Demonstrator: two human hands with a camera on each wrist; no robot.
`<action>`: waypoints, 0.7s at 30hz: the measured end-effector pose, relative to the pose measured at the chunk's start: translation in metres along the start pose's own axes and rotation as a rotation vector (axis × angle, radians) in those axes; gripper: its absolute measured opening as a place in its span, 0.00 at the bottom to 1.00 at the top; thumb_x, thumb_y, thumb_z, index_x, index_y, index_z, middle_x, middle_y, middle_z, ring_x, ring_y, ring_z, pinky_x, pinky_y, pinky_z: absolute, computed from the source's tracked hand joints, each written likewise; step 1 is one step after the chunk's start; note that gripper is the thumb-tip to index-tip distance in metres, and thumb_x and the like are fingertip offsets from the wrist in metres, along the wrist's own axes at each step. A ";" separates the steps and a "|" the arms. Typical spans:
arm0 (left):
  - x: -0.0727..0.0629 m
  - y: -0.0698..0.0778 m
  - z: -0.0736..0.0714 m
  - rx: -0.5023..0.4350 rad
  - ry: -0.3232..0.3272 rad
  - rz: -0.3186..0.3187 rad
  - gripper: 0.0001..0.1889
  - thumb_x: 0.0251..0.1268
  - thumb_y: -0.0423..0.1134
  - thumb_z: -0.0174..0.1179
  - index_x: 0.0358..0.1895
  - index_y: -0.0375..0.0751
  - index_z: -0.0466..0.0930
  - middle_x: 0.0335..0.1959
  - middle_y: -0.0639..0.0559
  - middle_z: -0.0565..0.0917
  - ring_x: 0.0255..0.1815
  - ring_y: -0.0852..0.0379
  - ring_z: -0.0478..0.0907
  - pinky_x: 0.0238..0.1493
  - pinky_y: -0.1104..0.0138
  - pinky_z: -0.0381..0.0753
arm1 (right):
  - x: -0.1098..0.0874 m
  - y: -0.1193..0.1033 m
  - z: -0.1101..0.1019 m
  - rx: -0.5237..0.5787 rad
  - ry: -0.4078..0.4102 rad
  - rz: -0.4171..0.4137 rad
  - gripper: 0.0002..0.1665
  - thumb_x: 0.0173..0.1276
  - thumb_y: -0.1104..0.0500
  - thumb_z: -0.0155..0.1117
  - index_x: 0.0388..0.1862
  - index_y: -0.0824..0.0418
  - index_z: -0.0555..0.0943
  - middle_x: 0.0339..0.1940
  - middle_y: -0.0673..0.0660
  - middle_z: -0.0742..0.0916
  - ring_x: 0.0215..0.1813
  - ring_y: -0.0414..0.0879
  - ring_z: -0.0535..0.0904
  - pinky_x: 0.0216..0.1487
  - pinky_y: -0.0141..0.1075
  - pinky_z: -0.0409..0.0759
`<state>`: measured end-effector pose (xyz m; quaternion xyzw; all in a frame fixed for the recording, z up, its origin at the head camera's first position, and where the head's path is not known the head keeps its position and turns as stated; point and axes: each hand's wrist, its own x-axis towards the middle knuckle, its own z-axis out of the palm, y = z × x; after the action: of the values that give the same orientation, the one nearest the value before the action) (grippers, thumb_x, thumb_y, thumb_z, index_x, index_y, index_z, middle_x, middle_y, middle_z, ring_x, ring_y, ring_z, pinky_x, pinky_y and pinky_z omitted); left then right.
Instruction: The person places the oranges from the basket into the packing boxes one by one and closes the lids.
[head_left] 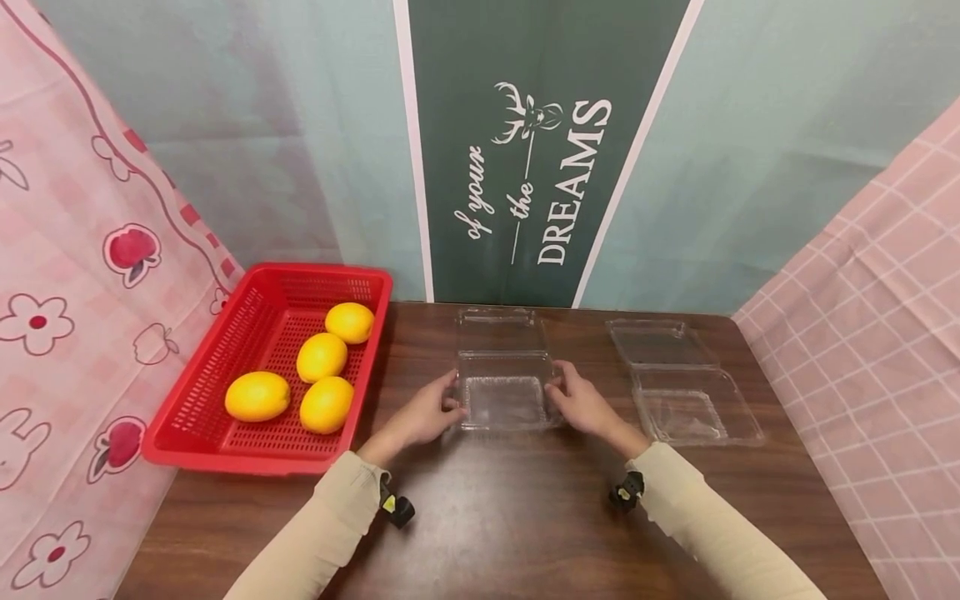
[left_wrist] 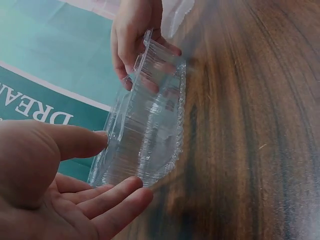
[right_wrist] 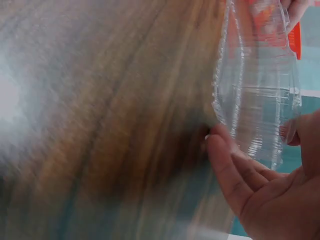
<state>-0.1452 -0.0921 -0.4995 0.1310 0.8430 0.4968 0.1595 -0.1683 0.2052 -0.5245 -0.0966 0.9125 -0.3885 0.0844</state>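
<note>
A clear plastic clamshell container (head_left: 504,396) is between my two hands in front of me, its lid (head_left: 502,332) folded back toward the wall. My left hand (head_left: 429,408) holds its left side; in the left wrist view the thumb (left_wrist: 97,142) meets the rim and the fingers (left_wrist: 122,200) reach along the lower edge. On the opposite side my right hand (head_left: 585,402) grips the container, its thumb at the upper rim and its fingers (right_wrist: 232,165) by the bottom edge. Nothing lies inside the container.
To the left, a red plastic basket (head_left: 378,333) holds several yellow lemon-like fruits (head_left: 257,397). A second open clamshell container (head_left: 693,414) lies on the right of the brown wooden table (head_left: 510,517). Fabric hangs at the back (head_left: 315,150) and on both sides.
</note>
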 end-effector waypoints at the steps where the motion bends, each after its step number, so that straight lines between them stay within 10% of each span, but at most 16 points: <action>1: 0.000 -0.001 0.001 0.000 0.003 -0.001 0.41 0.65 0.25 0.65 0.76 0.21 0.52 0.70 0.28 0.69 0.55 0.41 0.83 0.48 0.61 0.86 | -0.001 0.001 0.001 0.012 0.000 0.000 0.30 0.79 0.62 0.53 0.73 0.72 0.59 0.54 0.69 0.84 0.36 0.47 0.83 0.36 0.39 0.81; 21: -0.011 -0.011 0.005 -0.110 0.052 0.027 0.41 0.62 0.20 0.64 0.77 0.25 0.53 0.70 0.27 0.68 0.57 0.37 0.81 0.48 0.62 0.86 | -0.009 0.007 0.019 0.052 0.068 -0.029 0.29 0.76 0.65 0.53 0.71 0.71 0.59 0.65 0.74 0.78 0.44 0.53 0.84 0.39 0.40 0.82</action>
<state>-0.1343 -0.0974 -0.5094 0.1206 0.8163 0.5478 0.1378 -0.1563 0.1989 -0.5419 -0.0945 0.9030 -0.4161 0.0500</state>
